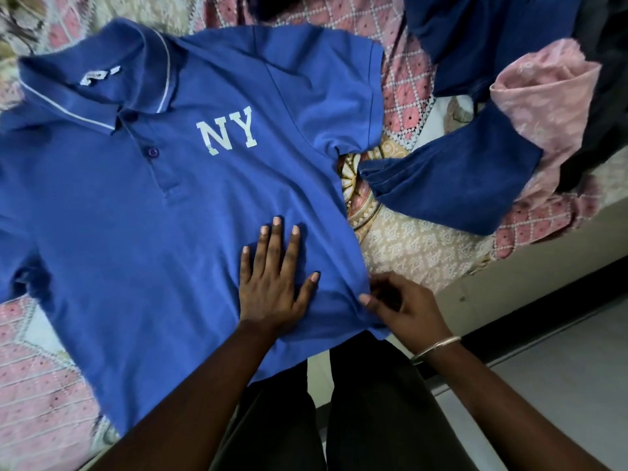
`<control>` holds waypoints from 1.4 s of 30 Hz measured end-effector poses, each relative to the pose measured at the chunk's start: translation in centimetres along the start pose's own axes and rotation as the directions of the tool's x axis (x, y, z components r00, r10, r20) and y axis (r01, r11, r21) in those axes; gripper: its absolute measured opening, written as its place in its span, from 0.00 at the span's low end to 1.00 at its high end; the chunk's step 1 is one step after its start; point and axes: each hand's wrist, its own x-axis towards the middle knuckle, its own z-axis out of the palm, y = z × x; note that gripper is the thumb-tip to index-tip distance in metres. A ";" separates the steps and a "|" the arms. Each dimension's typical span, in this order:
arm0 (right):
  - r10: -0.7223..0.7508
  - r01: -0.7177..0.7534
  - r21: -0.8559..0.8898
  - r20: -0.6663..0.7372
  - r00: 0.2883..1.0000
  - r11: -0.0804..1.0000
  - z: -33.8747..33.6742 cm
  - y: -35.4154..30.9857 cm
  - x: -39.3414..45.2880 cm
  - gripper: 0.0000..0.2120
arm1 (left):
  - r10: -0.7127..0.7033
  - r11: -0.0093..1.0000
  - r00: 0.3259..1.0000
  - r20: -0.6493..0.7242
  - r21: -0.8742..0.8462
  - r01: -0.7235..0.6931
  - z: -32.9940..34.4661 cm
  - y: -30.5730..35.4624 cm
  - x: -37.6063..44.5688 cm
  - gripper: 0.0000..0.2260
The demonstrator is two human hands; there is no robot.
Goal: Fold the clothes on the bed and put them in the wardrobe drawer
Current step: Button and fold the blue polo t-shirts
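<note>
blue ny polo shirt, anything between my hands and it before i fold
Nothing visible. The left hand already lies flat on the blue NY polo shirt, and the right hand pinches its side edge near the hem. The wardrobe drawer is out of view.

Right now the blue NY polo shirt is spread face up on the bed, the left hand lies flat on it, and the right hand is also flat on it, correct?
Not quite. In the head view the right hand pinches the polo shirt at its side edge; only the left hand lies flat.
</note>
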 end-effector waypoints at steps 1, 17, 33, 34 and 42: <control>-0.019 0.018 -0.041 -0.015 1.000 0.999 0.3 0.2 -0.5 0.10 | 0.012 1.000 1.000 0.001 -0.002 -0.012 0.0 0.0 -0.1 0.32; -0.016 0.017 -0.001 -0.375 0.927 1.000 4.8 3.4 -6.5 0.04 | 0.051 0.998 0.998 0.027 -0.041 -0.050 -0.1 -0.4 -0.1 0.28; 0.013 -0.006 0.058 -0.105 0.994 0.998 0.4 6.4 -4.0 0.16 | 0.636 0.740 0.737 -0.227 -0.091 -0.667 1.9 -1.4 -8.2 0.15; -0.002 0.005 0.045 -0.071 0.997 0.999 0.2 6.4 -3.8 0.15 | 0.635 0.734 0.738 -0.226 -0.121 -0.668 1.6 -1.7 -8.6 0.13; -0.038 0.038 -0.005 -0.110 0.993 0.999 0.9 5.3 -3.2 0.16 | -0.049 0.883 0.992 -0.116 -0.469 -0.011 -0.5 -2.2 -13.0 0.11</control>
